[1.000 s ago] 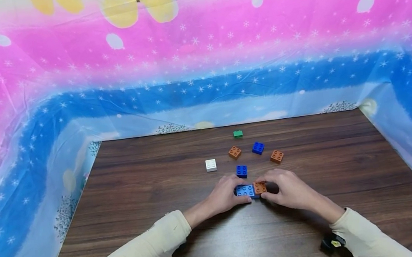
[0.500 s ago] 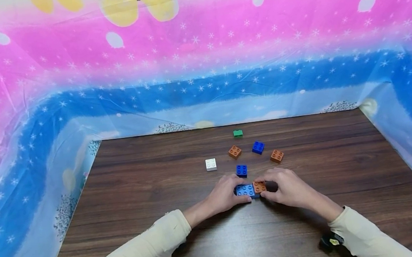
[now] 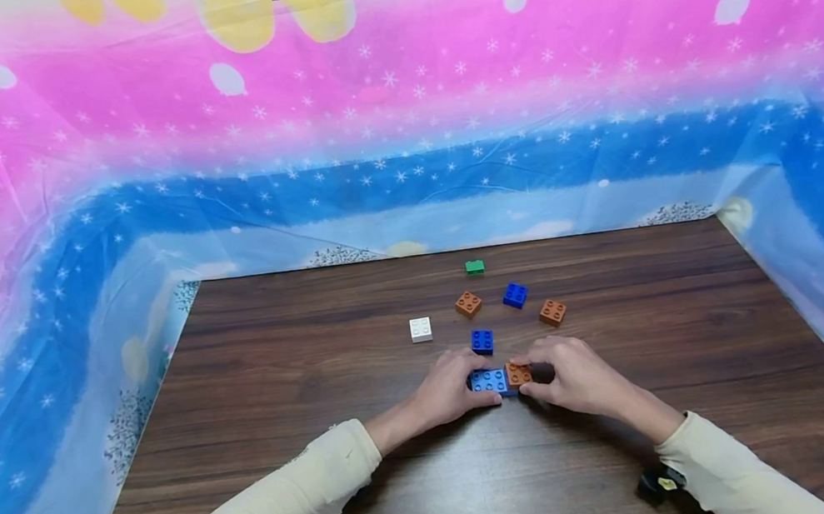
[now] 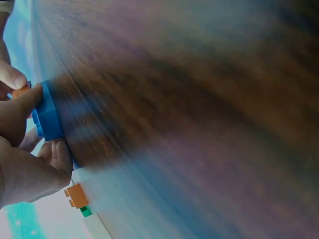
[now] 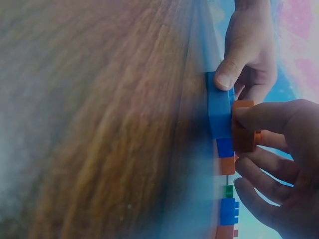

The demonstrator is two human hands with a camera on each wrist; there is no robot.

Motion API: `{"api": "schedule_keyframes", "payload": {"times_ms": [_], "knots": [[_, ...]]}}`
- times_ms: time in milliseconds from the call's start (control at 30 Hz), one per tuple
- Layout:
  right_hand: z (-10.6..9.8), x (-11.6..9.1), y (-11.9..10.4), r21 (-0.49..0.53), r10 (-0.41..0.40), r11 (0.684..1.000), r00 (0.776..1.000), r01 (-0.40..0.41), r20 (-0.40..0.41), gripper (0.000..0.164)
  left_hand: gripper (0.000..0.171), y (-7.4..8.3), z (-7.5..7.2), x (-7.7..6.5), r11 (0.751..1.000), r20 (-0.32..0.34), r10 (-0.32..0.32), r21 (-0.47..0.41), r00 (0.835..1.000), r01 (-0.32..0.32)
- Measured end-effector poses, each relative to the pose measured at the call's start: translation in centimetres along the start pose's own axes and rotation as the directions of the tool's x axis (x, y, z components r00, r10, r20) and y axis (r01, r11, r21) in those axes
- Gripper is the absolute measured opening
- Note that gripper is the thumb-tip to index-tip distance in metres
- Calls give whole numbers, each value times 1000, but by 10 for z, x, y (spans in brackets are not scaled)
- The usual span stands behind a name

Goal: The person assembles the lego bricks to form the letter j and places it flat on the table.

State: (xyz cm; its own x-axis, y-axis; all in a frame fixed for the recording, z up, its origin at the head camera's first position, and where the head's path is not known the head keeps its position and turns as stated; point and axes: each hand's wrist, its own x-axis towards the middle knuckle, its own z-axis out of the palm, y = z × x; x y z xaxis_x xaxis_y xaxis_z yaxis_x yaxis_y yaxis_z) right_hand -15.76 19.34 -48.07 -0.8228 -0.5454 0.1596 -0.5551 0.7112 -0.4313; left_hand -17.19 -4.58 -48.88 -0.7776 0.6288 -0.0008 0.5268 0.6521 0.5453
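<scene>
In the head view, a light-blue building brick [image 3: 489, 380] lies on the wooden table near the middle. My left hand [image 3: 452, 388] grips its left end, thumb on the near side and fingers on the far side. At the brick's right end sits an orange brick [image 3: 518, 374], studs up, which my right hand [image 3: 575, 374] pinches between thumb and fingers. From the right wrist, the orange brick [image 5: 243, 137] shows against the studded side of the light-blue brick [image 5: 218, 114]. The left wrist view has the orange brick mostly hidden behind fingers.
Just beyond the hands lies a dark-blue brick [image 3: 482, 342]. Farther back are a white brick [image 3: 420, 330], two orange bricks [image 3: 468, 304], another dark-blue brick [image 3: 515, 295] and a green brick [image 3: 474, 267]. A patterned cloth [image 3: 404, 182] surrounds the table's back and sides.
</scene>
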Motion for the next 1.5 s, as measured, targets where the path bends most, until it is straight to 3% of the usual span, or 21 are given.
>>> {"api": "schedule_keyframes", "payload": {"times_ms": [500,900,1100,1500], "knots": [[-4,3,-7,-70,11,998,1000,-9,16,37,44,1,0,1,1000,-6,11,2,1000,-11],[7,0,0,37,-4,999,999,6,-41,33,44,1,-1,-1,1000,-13,28,-1,1000,-28],[4,-1,-1,83,13,996,1000,-12,-11,37,45,0,-1,-1,1000,-23,28,-1,999,-28],[10,5,2,55,50,997,999,-51,20,47,44,-1,-2,-1,1000,-22,22,11,1000,-22]]}}
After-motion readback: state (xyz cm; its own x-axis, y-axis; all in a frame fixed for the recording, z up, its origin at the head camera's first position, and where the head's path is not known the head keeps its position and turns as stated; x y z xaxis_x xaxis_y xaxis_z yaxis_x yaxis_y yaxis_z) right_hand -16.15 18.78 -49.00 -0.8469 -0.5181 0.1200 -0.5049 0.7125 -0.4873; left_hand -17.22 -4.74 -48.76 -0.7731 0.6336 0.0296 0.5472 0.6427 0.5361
